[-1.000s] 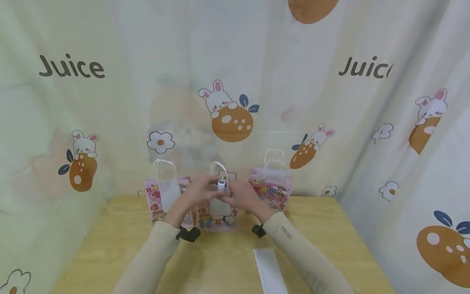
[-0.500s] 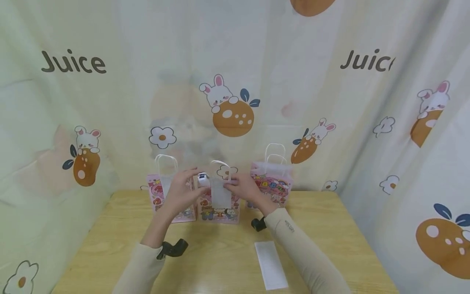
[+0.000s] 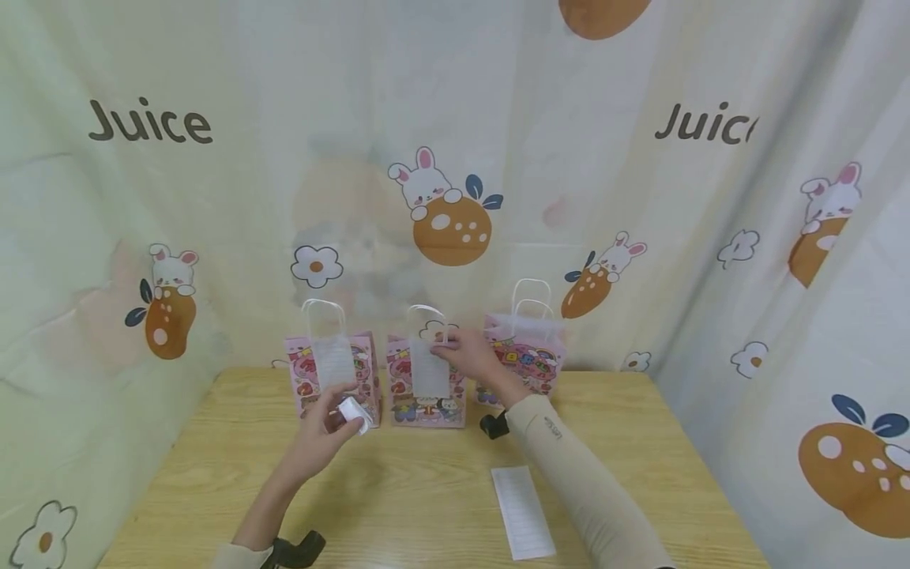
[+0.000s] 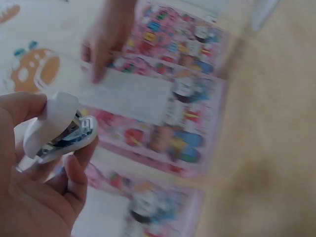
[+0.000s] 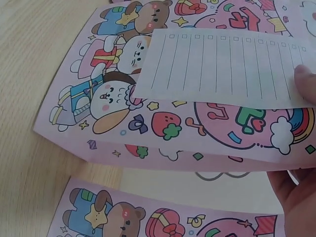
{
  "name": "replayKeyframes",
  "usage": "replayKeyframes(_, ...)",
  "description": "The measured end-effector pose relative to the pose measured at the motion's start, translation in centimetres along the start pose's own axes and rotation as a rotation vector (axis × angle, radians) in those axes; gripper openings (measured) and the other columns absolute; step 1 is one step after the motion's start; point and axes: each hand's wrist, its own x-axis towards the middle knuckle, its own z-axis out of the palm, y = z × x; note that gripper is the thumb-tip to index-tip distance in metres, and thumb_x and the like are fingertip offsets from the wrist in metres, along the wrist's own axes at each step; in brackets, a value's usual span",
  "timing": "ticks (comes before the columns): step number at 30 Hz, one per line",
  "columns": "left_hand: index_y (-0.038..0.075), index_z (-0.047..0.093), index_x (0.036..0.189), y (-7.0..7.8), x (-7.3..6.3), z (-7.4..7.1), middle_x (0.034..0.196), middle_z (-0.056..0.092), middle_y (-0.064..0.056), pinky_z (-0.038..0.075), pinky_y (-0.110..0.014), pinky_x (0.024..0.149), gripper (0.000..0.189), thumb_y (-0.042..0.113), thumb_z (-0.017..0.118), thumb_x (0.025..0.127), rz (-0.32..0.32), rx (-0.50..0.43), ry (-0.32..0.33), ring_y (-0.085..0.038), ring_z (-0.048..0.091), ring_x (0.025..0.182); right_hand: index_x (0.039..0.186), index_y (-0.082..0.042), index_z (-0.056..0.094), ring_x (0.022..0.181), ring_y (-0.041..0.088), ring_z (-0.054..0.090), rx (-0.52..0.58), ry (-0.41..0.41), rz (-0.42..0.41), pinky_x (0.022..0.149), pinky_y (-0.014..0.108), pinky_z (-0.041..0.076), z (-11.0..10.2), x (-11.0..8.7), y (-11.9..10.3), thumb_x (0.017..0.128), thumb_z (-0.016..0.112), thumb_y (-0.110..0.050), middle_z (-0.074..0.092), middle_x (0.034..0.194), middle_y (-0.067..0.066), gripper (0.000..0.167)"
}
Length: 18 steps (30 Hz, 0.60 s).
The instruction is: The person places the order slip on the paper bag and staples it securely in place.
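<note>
**Stapler (image 3: 354, 414) and left hand (image 3: 323, 438): lower and farther left than half a second ago, away from the middle bag (image 3: 426, 411)**

Left hand: grasping the white stapler between thumb and fingers, in front of the lower part of the left bag (image 3: 366, 371). Stapler mouth stands apart in the left wrist view, metal parts visible inside.

Right hand (image 3: 469, 354): at the upper right edge of the middle bag, as before. Grip is a pinch, thumb on the face of the middle sheet (image 3: 430, 375), fingers behind the bag.

Middle sheet: white, ruled, a small box beside each line; lies against the upper front of the middle bag.

Middle bag: pink, upright, white handles; printed with a bear, other cartoon animals, strawberries and a rainbow.

Left bag: same pattern, upright just beside the middle one; left sheet (image 3: 332, 359) against its upper front, below the handles.

Right bag (image 3: 529, 363): same kind, upright, set a little farther back, partly behind the right hand.

Loose sheet (image 3: 523, 514): white, ruled, flat and slightly askew, near the right sleeve (image 3: 583, 474).

Table (image 3: 426, 506): pale wood grain, beneath all.

Curtain (image 3: 604, 158): pale, behind the bags; rabbits, oranges, flowers and "Juice" lettering.
</note>
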Motion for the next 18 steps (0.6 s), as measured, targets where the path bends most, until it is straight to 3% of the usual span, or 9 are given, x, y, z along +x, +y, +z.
replayKeyframes(3, -0.004, 0.044, 0.134, -2.0, -1.4, 0.0, 0.124, 0.047, -0.028, 0.056, -0.034, 0.076, 0.041, -0.003, 0.057, 0.095, 0.018, -0.056, 0.01, -0.026, 0.065, 0.093, 0.078, -0.01, 0.065, 0.08, 0.011, 0.065, 0.046, -0.012, 0.038, 0.066, 0.027, 0.05, 0.2, 0.4, 0.3, 0.09, 0.072, -0.028, 0.069, 0.09, 0.001, 0.023)
replayKeyframes(6, -0.006, 0.049, 0.129, -3.7, -2.3, 0.1, 0.129, 0.045, -0.031, 0.056, -0.038, 0.076, 0.035, 0.001, 0.058, 0.096, 0.04, -0.063, 0.019, -0.028, 0.067, 0.091, 0.094, -0.01, 0.071, 0.1, 0.018, 0.067, 0.085, -0.016, 0.06, 0.078, 0.032, 0.053, 0.0, 0.8, 0.6, 0.09, 0.072, -0.028, 0.071, 0.108, 0.005, 0.019)
replayKeyframes(9, -0.007, 0.054, 0.125, -5.3, -3.1, 0.3, 0.137, 0.041, -0.03, 0.053, -0.037, 0.085, 0.028, 0.003, 0.054, 0.099, 0.079, -0.036, 0.031, -0.035, 0.057, 0.11, 0.104, -0.011, 0.072, 0.097, 0.019, 0.068, 0.084, -0.006, 0.074, 0.077, 0.033, 0.053, -0.2, 1.0, 0.8, 0.089, 0.073, -0.029, 0.072, 0.104, 0.005, 0.023)
replayKeyframes(12, -0.002, 0.061, 0.117, -6.6, -4.1, 0.6, 0.137, 0.042, -0.026, 0.048, -0.03, 0.089, 0.021, 0.006, 0.052, 0.1, 0.081, 0.019, 0.065, -0.036, 0.044, 0.121, 0.1, -0.013, 0.072, 0.084, 0.015, 0.066, 0.052, 0.01, 0.076, 0.069, 0.03, 0.051, -0.3, 1.1, 1.0, 0.088, 0.073, -0.031, 0.072, 0.091, 0.002, 0.022)
replayKeyframes(16, -0.007, 0.062, 0.111, -7.8, -5.3, 0.8, 0.127, 0.045, -0.028, 0.051, -0.026, 0.083, 0.019, -0.001, 0.062, 0.093, 0.048, 0.007, 0.103, -0.023, 0.053, 0.108, 0.092, -0.013, 0.072, 0.069, 0.015, 0.058, 0.039, 0.013, 0.078, 0.06, 0.03, 0.046, -0.2, 1.3, 1.0, 0.088, 0.074, -0.032, 0.069, 0.078, -0.001, 0.019)
replayKeyframes(18, -0.013, 0.059, 0.111, -8.3, -5.7, 0.7, 0.123, 0.044, -0.03, 0.053, -0.025, 0.08, 0.027, -0.007, 0.067, 0.086, 0.035, -0.015, 0.113, -0.016, 0.058, 0.098, 0.093, -0.014, 0.072, 0.071, 0.014, 0.059, 0.044, 0.012, 0.082, 0.062, 0.029, 0.047, -0.2, 1.4, 0.9, 0.087, 0.075, -0.031, 0.07, 0.082, -0.002, 0.019)
